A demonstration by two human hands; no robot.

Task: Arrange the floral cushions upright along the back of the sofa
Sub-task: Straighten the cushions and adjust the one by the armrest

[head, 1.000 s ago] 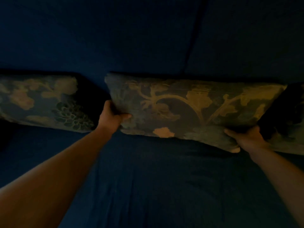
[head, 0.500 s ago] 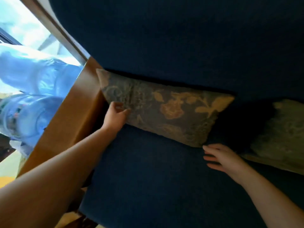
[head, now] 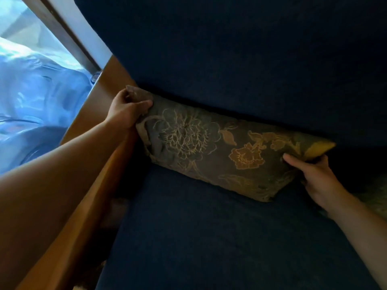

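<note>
A dark floral cushion (head: 219, 151) with gold flowers leans against the navy sofa back (head: 240, 59) at the sofa's left end, its lower edge on the seat (head: 209, 237). My left hand (head: 125, 109) grips its upper left corner beside the wooden armrest. My right hand (head: 314, 174) holds its right end, thumb on the front face, fingers behind. A second floral cushion (head: 377, 197) shows only as a sliver at the right edge, behind my right forearm.
A brown wooden armrest (head: 83, 206) runs along the sofa's left side. Beyond it lie bright blue plastic-wrapped bundles (head: 37, 105) and a pale frame (head: 69, 28). The navy seat stretches toward me.
The view swung from the middle cushion to the leftmost one. My left hand climbed to its top left corner and gripped it; my right hand, open half a second ago, closed on its right end.
</note>
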